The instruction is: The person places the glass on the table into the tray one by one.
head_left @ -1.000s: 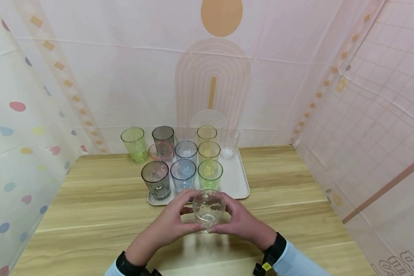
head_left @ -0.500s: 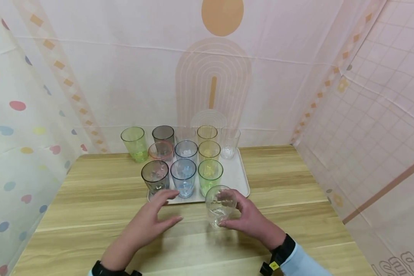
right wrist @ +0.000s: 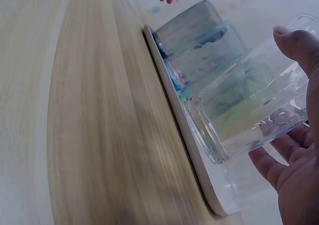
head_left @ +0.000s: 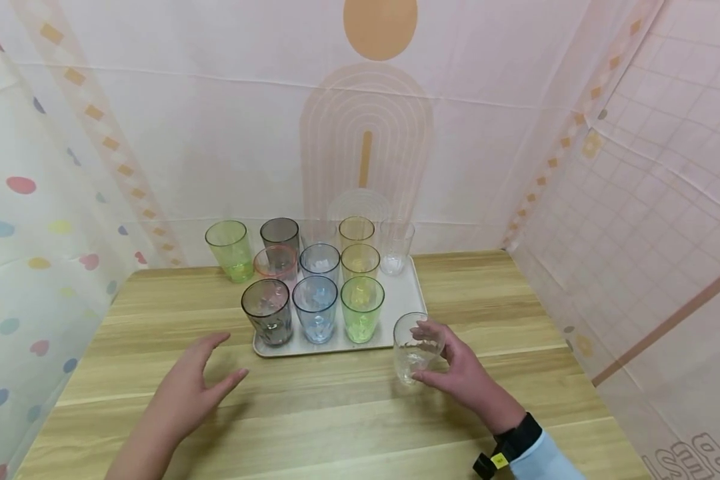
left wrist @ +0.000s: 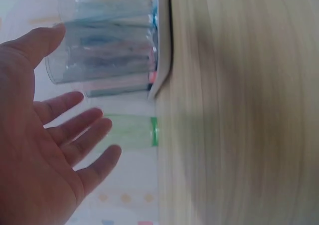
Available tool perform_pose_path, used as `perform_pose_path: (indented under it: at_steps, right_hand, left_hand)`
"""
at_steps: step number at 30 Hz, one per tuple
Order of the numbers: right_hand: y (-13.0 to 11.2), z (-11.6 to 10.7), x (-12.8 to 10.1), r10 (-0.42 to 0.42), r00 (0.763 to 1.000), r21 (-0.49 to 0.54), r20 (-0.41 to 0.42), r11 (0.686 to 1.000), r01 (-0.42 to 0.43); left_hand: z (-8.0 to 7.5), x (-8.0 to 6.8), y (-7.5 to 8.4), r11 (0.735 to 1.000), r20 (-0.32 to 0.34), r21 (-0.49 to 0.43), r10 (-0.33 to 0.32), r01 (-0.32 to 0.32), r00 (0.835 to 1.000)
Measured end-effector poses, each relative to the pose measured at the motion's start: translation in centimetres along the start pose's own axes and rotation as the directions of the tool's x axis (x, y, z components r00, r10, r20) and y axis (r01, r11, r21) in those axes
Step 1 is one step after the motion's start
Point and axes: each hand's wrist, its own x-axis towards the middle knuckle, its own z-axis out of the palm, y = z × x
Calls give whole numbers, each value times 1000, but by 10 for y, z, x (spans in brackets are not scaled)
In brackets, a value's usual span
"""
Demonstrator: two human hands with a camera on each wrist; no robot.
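The clear cup [head_left: 416, 345] in the right hand [head_left: 463, 373] looks like glossy see-through plastic, as do the tinted cups [head_left: 315, 307], which stand on a smooth matt off-white plastic tray [head_left: 407, 300] set on a wood-grain table [head_left: 336, 413] with a dull satin finish, backed by thin printed cloth walls [head_left: 216, 133].

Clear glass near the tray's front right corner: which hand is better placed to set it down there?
Probably the right hand: it grips the clear glass beside the tray; the left hand hovers open, apart.
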Motion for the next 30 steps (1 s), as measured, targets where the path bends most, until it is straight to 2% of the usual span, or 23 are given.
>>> perform_pose_path:
  at_steps: [6, 10, 14, 20, 24, 30]
  right_hand:
    - [5, -5, 3, 21, 1000, -5, -18, 1000, -21]
    - [12, -9, 15, 18, 998, -7, -57, 1000, -19]
    - [16, -15, 41, 30, 996, 12, -80, 999, -29]
    - [25, -24, 92, 55, 993, 34, -100, 998, -52]
    - [32, -28, 124, 74, 989, 9, -127, 997, -73]
    - [41, -31, 153, 113, 983, -31, -145, 992, -118]
  left_hand:
    - [2, -1, -10, 997, 30, 58, -55, 53, 998]
    - [4, 0, -12, 993, 55, 88, -78, 73, 995]
    - [5, 2, -13, 992, 56, 103, -78, 72, 995]
    - [6, 6, -12, 991, 52, 114, -74, 67, 996]
    - [7, 8, -13, 991, 56, 114, -77, 70, 996]
    - [7, 9, -15, 991, 71, 112, -81, 73, 994]
